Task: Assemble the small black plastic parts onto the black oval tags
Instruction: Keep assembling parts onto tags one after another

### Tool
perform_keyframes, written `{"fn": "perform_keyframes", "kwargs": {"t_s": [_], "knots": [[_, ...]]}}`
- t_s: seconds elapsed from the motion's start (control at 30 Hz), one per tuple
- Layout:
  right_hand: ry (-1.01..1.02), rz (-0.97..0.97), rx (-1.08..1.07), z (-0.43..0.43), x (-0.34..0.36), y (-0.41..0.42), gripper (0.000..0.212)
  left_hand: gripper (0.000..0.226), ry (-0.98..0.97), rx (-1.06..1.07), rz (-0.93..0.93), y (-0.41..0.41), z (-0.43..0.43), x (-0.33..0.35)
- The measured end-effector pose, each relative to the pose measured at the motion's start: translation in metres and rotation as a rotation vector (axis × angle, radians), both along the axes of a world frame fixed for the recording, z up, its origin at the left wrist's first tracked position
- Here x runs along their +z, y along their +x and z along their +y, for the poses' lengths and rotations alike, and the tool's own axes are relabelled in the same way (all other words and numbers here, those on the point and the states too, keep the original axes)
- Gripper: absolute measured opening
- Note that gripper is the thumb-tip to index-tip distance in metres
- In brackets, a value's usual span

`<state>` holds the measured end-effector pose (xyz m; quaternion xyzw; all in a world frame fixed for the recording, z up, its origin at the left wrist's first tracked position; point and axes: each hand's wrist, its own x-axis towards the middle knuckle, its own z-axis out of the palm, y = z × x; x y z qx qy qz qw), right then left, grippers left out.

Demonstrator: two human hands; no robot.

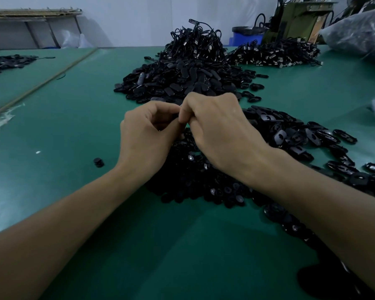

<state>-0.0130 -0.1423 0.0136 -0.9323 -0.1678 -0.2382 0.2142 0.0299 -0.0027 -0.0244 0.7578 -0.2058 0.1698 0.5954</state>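
Observation:
My left hand (147, 131) and my right hand (214, 131) meet fingertip to fingertip above the green table (74, 126), both with fingers curled. Between them they pinch a small black piece, mostly hidden by the fingers; I cannot tell whether it is a tag, a small part or both. Under my hands lies a heap of small round black plastic parts (195, 182). To the right spreads a pile of black oval tags (301, 135). A bigger mound of black tags with cords (188, 70) rises just beyond my hands.
One loose round part (99, 162) lies left of my left wrist. Another dark pile (275, 54) sits at the back right, with a blue bin (245, 36), a green machine (299, 18) and a plastic bag (359, 31) behind it. A small pile (7, 61) lies far left.

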Motion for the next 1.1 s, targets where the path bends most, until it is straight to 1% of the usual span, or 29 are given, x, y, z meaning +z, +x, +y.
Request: {"fn": "perform_keyframes", "kwargs": {"t_s": [0.1,0.27,0.4,0.47,0.63,0.73,0.8,0.93,1.1], "knots": [[-0.097,0.001,-0.005,0.005,0.001,-0.004,0.017,0.024,-0.037,0.029,0.0,0.001,0.0,0.0],[-0.028,0.04,0.019,0.001,0.003,-0.001,0.016,0.025,-0.022,0.038,-0.007,0.002,0.002,-0.002],[0.09,0.008,-0.004,-0.006,-0.001,0.007,0.015,0.022,-0.086,-0.001,0.024,0.008,0.005,-0.001],[0.127,0.016,-0.031,-0.011,-0.003,0.012,0.019,0.023,-0.114,-0.036,0.039,0.007,0.004,-0.001],[0.376,0.231,0.052,-0.024,-0.007,0.022,0.019,0.022,-0.109,-0.114,0.072,0.008,0.006,-0.003],[0.492,0.28,0.107,-0.03,-0.01,0.026,0.015,0.021,-0.105,-0.134,0.093,0.009,0.007,-0.003],[0.532,0.293,0.121,-0.033,-0.011,0.027,0.012,0.021,-0.115,-0.151,0.114,0.009,0.006,-0.004],[0.574,0.291,0.133,-0.035,-0.011,0.028,0.01,0.019,-0.135,-0.169,0.14,0.01,0.006,-0.005],[0.471,0.254,0.081,-0.036,-0.009,0.027,0.006,0.018,-0.126,-0.19,0.165,0.01,0.007,-0.005]]}}
